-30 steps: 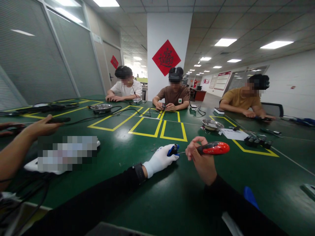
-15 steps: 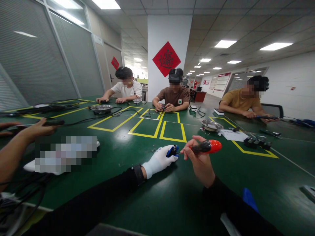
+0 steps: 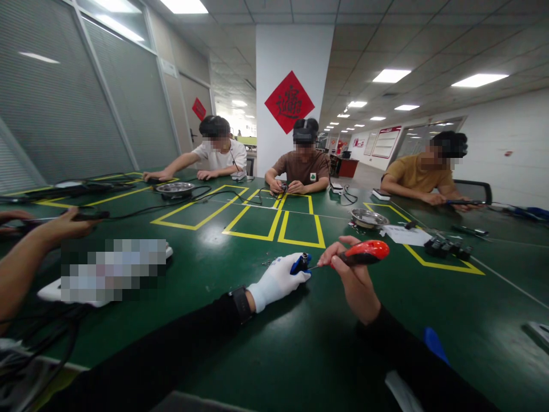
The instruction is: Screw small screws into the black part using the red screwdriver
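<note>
My left hand (image 3: 281, 276), in a white glove with blue fingertips, is closed round a small black part (image 3: 304, 260) with a round, metallic-looking end. The fingers hide most of this part, so its kind cannot be told. Bare and closed, my right hand (image 3: 349, 274) grips a screwdriver (image 3: 368, 252) with a red and black handle. Its thin shaft points left to the black part; whether the tip touches it I cannot make out. Both hands are over the green table (image 3: 274, 343). Tiny loose bits (image 3: 266, 263) lie just beyond the glove.
Metal bowls (image 3: 369, 218) (image 3: 175, 189) stand farther back. Black parts (image 3: 448, 247) lie by a white paper (image 3: 406, 235) at right. A white power strip (image 3: 103, 274) and a co-worker's arm (image 3: 30, 257) are at left. Three people sit across the table.
The screwdriver's handle has turned in my right hand and shifted slightly right and up. My left hand stays put. Across the table, the person in white has reached farther left.
</note>
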`<state>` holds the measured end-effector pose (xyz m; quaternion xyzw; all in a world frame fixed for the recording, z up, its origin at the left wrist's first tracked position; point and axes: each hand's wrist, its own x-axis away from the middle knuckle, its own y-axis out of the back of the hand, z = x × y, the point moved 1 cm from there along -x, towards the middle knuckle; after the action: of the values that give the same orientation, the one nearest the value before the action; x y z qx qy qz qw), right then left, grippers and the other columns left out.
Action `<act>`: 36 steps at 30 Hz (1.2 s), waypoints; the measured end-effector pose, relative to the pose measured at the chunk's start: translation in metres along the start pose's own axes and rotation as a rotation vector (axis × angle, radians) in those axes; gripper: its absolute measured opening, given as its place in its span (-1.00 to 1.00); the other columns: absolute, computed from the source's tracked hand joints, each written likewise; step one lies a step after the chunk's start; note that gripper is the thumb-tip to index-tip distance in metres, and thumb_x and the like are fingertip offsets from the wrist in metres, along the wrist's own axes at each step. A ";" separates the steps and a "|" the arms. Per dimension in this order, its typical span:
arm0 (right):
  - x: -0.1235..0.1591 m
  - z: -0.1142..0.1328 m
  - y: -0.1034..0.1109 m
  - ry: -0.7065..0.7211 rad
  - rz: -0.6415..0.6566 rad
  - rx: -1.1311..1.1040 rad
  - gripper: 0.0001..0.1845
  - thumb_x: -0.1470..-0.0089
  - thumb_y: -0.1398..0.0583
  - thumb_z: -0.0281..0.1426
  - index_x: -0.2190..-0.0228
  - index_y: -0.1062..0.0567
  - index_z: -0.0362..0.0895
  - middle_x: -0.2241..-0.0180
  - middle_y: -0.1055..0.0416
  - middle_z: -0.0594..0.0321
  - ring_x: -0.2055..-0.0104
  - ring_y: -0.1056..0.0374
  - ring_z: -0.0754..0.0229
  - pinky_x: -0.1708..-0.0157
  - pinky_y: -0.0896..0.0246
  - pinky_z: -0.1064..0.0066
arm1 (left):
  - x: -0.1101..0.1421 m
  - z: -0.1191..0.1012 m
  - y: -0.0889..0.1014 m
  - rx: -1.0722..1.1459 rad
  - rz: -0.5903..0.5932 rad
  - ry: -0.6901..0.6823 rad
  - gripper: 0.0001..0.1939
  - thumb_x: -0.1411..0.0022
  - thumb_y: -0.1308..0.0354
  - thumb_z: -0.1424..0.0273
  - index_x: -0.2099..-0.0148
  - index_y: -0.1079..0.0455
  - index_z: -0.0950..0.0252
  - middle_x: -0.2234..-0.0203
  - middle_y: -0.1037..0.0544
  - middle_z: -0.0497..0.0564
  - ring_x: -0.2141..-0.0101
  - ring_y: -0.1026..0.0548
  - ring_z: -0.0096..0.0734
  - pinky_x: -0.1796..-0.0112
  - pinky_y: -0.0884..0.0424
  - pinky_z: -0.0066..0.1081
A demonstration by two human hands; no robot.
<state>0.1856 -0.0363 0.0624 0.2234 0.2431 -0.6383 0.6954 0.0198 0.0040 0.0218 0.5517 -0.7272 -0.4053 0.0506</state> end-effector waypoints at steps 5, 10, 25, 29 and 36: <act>-0.003 0.005 0.003 0.051 0.076 0.161 -0.80 -0.09 -0.15 -0.38 0.18 -0.35 -0.04 0.08 -0.39 0.16 0.03 -0.34 0.07 -0.04 -0.16 0.07 | -0.001 0.002 -0.001 -0.004 -0.006 -0.007 -0.68 -0.14 -0.12 0.26 0.06 -0.40 0.22 0.25 -0.55 -0.02 0.28 -0.47 -0.30 0.20 -0.36 -0.40; -0.004 0.009 0.000 -0.013 0.063 0.024 -0.76 -0.06 -0.20 -0.43 0.37 -0.17 -0.03 0.12 -0.45 0.20 0.17 -0.44 0.13 0.06 -0.27 0.12 | -0.001 0.002 -0.002 0.013 -0.007 -0.017 -0.70 -0.14 -0.12 0.28 0.07 -0.40 0.22 0.27 -0.55 -0.03 0.31 -0.48 -0.31 0.22 -0.37 -0.40; 0.002 0.000 0.007 0.086 -0.014 0.567 -0.81 -0.14 -0.11 -0.29 0.22 -0.38 -0.11 0.23 -0.43 0.13 0.17 -0.38 0.06 0.11 -0.23 0.17 | -0.004 0.012 -0.005 0.087 0.001 0.010 -0.51 -0.03 -0.26 0.31 -0.05 -0.37 0.24 0.08 -0.52 0.06 0.09 -0.47 -0.20 0.01 -0.35 -0.28; 0.005 -0.001 0.005 0.010 0.000 0.489 -0.77 -0.17 -0.09 -0.27 0.17 -0.32 -0.14 0.37 -0.47 0.20 0.39 -0.43 0.15 0.26 -0.30 0.25 | -0.004 0.015 -0.007 0.115 -0.001 -0.026 -0.44 0.00 -0.28 0.36 -0.09 -0.32 0.24 0.02 -0.47 0.09 0.03 -0.43 -0.18 -0.05 -0.31 -0.22; 0.006 -0.002 0.002 -0.007 -0.006 0.445 -0.79 -0.17 -0.09 -0.28 0.19 -0.33 -0.13 0.34 -0.49 0.18 0.39 -0.47 0.15 0.27 -0.32 0.27 | -0.007 0.015 -0.006 0.024 -0.136 -0.090 -0.14 0.11 -0.37 0.20 -0.22 -0.16 0.26 -0.18 -0.23 0.16 -0.18 -0.19 -0.08 -0.17 -0.13 -0.15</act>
<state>0.1877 -0.0395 0.0572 0.3685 0.0947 -0.6791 0.6277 0.0191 0.0176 0.0100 0.5815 -0.6945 -0.4234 -0.0165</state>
